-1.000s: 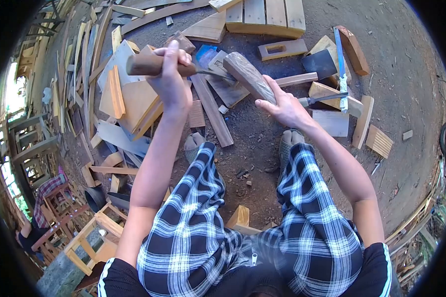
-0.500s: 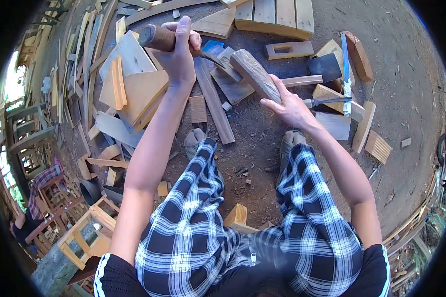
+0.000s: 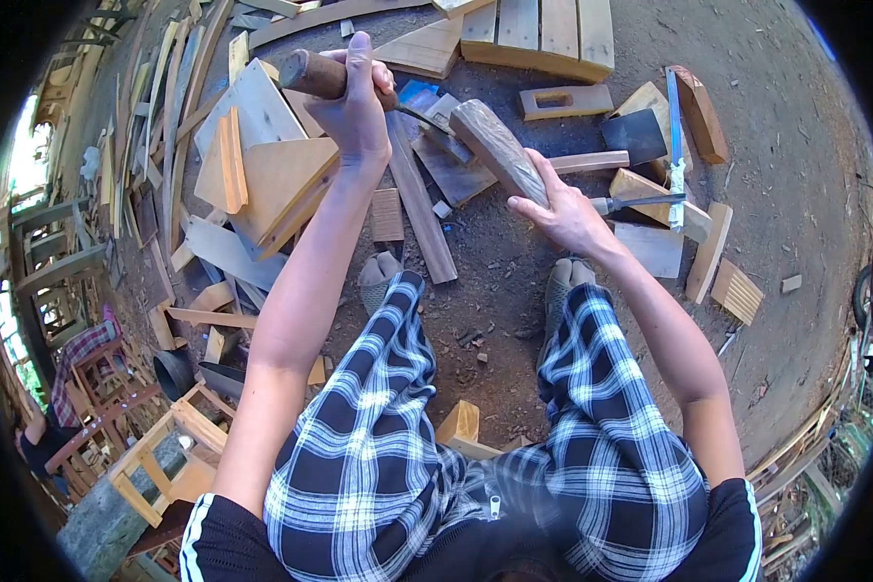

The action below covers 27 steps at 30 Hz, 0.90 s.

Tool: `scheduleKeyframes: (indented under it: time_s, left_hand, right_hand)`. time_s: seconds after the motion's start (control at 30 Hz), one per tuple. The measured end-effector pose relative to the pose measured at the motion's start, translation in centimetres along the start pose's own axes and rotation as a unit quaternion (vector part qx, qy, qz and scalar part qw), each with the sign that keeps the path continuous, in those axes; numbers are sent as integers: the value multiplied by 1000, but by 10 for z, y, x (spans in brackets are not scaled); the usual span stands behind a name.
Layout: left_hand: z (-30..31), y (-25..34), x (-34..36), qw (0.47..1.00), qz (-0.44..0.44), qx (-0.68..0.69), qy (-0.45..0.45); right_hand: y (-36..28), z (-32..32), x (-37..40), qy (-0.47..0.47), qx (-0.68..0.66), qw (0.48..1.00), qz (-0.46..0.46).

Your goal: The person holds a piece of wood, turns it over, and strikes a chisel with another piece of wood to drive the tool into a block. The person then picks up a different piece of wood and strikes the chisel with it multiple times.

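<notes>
My left hand (image 3: 357, 102), raised at the upper left, is wrapped round the thick brown wooden handle of a chisel (image 3: 312, 76). The chisel's narrow metal blade slants down to the right, its tip overlapping small wood pieces in this view. In my right hand (image 3: 570, 215) is a rough wooden block (image 3: 500, 147), its free end tilted up toward the chisel blade. Close behind that hand, a second bladed tool (image 3: 650, 200) with a metal ferrule points right, its handle partly hidden. Between my feet and the tools lies a long dark wooden strip (image 3: 422, 209).
Boards (image 3: 272, 179) are heaped at the left. A slotted wood block (image 3: 565, 101) and a slatted wooden piece (image 3: 538, 34) lie ahead. A blue-framed saw (image 3: 675, 136) leans among offcuts at right. A small wooden frame (image 3: 170, 456) stands lower left, near another person (image 3: 44, 436).
My left hand and the chisel have shifted slightly to the right, with the handle a little lower. My right hand and its wooden block have hardly moved.
</notes>
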State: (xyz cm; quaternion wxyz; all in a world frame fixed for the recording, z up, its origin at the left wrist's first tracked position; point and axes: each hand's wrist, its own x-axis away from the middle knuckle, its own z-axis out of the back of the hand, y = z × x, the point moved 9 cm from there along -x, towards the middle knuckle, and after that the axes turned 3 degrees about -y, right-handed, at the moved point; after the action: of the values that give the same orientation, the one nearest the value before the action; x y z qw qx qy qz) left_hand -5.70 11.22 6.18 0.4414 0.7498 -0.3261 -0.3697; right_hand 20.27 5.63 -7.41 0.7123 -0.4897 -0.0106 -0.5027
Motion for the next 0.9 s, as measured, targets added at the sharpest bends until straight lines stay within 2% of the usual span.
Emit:
scheduleKeyframes:
  time_s: [0.3, 0.37, 0.47, 0.53, 0.57, 0.6, 0.67, 0.73, 0.77, 0.8, 0.87, 0.9]
  left_hand:
    - [-1, -2, 5, 1000, 4, -12, 0]
    - [-17, 1, 15, 997, -19, -46, -61]
    - [-23, 1, 26, 991, -26, -107, -77]
    - [-21, 1, 23, 991, -34, -103, -82]
    - [-17, 2, 21, 992, -34, -104, -69]
    - [-14, 2, 20, 992, -34, -104, -56]
    - [-15, 3, 21, 994, -34, -87, -56]
    - [-20, 5, 24, 995, -30, -69, -59]
    - [-24, 14, 27, 990, -68, -107, -55]
    - [-24, 16, 28, 987, -87, -125, -54]
    - [-18, 15, 32, 965, -149, -211, -50]
    - [-13, 15, 36, 940, -193, -278, -43]
  right_hand:
    - [3, -2, -1, 2, -8, 1000, 2]
    - [0, 0, 0, -1, -9, 1000, -1]
    - [-1, 1, 1, -14, -52, 998, -21]
    - [-8, 4, -7, -13, -259, 965, 48]
    - [-26, 17, 2, -24, -296, 955, 6]
    - [-43, 34, 6, 7, -289, 957, 20]
    - [-94, 77, 17, 63, -270, 949, 149]
    - [-151, 122, 45, 149, -189, 937, 252]
    - [-183, 139, 65, 184, -158, 922, 303]
    - [-193, 142, 69, 187, -158, 921, 303]
    - [-220, 142, 86, 185, -118, 889, 403]
    - [-222, 132, 78, 184, 2, 906, 380]
